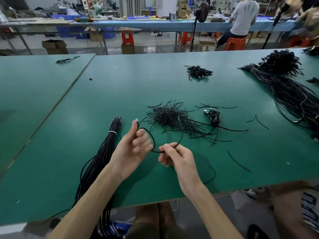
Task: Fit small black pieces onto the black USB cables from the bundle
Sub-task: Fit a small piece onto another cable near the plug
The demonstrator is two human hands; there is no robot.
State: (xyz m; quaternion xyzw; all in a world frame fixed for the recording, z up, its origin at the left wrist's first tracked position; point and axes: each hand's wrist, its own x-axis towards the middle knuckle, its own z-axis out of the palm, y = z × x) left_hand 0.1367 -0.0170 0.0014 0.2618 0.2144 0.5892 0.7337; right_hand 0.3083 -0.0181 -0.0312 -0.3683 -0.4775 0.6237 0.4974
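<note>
My left hand point(133, 149) pinches the plug end of a black USB cable point(152, 139) between thumb and fingers, palm up. The cable loops from there to my right hand point(177, 156), which grips it between thumb and fingertips; its far part runs back over the table, blurred. A bundle of black cables point(103, 152) tied with a white band lies to the left of my left hand and hangs over the table's front edge. A heap of thin black ties point(168, 116) sits just beyond my hands. No small black piece is plainly visible in either hand.
A small coiled cable point(214, 116) lies right of the heap. A pile of finished coils point(198, 71) sits farther back, and a large cable bundle point(284, 87) fills the right side. Loose ties point(239, 161) are scattered on the green table point(103, 94). Someone's knee point(291, 209) is at the lower right.
</note>
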